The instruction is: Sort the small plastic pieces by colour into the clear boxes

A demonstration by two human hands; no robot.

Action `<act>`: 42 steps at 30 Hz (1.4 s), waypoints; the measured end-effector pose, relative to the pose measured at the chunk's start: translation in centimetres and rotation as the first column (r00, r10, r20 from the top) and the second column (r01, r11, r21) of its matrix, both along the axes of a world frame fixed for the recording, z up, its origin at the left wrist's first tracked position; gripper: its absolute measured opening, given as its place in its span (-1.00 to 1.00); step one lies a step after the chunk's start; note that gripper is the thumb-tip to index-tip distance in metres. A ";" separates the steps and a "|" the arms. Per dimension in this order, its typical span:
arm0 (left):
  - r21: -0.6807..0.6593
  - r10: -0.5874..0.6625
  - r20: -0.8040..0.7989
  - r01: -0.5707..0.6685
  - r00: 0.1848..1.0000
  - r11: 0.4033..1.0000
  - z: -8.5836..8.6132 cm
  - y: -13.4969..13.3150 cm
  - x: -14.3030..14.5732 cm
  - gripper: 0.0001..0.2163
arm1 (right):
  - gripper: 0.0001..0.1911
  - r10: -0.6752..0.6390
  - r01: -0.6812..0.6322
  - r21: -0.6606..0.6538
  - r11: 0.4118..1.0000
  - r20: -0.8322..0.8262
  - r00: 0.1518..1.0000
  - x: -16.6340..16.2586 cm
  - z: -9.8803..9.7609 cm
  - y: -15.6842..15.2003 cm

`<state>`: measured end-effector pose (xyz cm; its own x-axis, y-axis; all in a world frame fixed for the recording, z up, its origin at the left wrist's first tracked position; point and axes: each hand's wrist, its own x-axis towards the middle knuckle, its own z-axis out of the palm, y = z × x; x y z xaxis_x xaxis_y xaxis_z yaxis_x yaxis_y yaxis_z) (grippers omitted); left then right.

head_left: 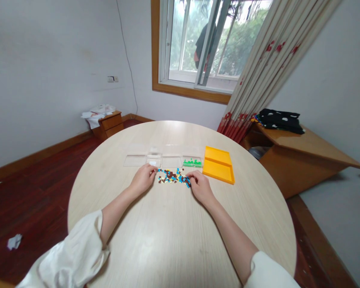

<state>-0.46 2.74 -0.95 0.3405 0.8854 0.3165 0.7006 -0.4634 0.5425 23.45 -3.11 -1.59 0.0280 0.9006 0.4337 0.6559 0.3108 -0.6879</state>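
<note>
A small heap of tiny blue, brown and yellow pieces (172,176) lies on the round wooden table (168,232). My left hand (143,179) rests at the heap's left edge, fingers curled in a pinch at the pieces. My right hand (200,186) sits at the heap's right edge, fingertips pinched on the blue pieces there. What either pinch holds is too small to name. Behind the heap stands a row of clear plastic trays (156,160); the rightmost one (192,162) holds green pieces. One tray holds something white.
An orange two-part tray (218,164) lies right of the clear trays. A wooden desk (300,156) with dark cloth stands to the right under a curtain. A small wooden cabinet (109,124) with papers is at the far left wall. Crumpled paper (14,241) lies on the floor.
</note>
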 end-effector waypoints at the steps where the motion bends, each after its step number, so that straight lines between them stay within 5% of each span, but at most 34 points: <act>1: 0.007 -0.010 -0.020 0.010 1.000 1.000 -0.2 0.1 0.0 -0.76 | -0.74 0.005 -0.005 -0.006 1.000 0.000 1.000 0.0 0.0 0.0; 27: 0.062 -0.077 -0.069 0.082 0.995 0.995 -0.7 0.4 0.0 -0.87 | -0.75 0.056 -0.057 0.018 0.998 0.037 0.998 -0.2 -0.4 0.1; 32: -0.075 -0.014 0.184 0.028 0.983 0.997 0.0 0.5 0.3 -0.91 | -0.76 0.056 -0.056 0.004 0.998 0.047 0.997 -0.2 -0.3 0.1; 34: -0.237 0.076 0.426 0.030 0.902 0.971 0.4 0.8 0.2 -0.93 | -0.76 0.059 -0.059 -0.001 0.998 0.051 0.997 -0.2 -0.3 0.0; 37: -0.421 0.207 0.742 0.204 0.638 0.884 0.9 1.2 -0.3 -0.90 | -0.76 0.060 -0.060 -0.003 0.998 0.056 0.997 -0.3 -0.2 0.0; 42: -0.483 0.384 0.871 0.383 0.307 0.788 1.3 1.7 -1.1 -0.97 | -0.76 0.058 -0.058 0.001 0.998 0.062 0.996 -0.3 -0.2 0.0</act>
<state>-1.54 4.44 0.34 0.1681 0.9806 -0.1009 -0.4356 0.1657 0.8848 23.15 -3.12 -1.83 -0.0511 0.8988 0.4354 0.6777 0.3514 -0.6459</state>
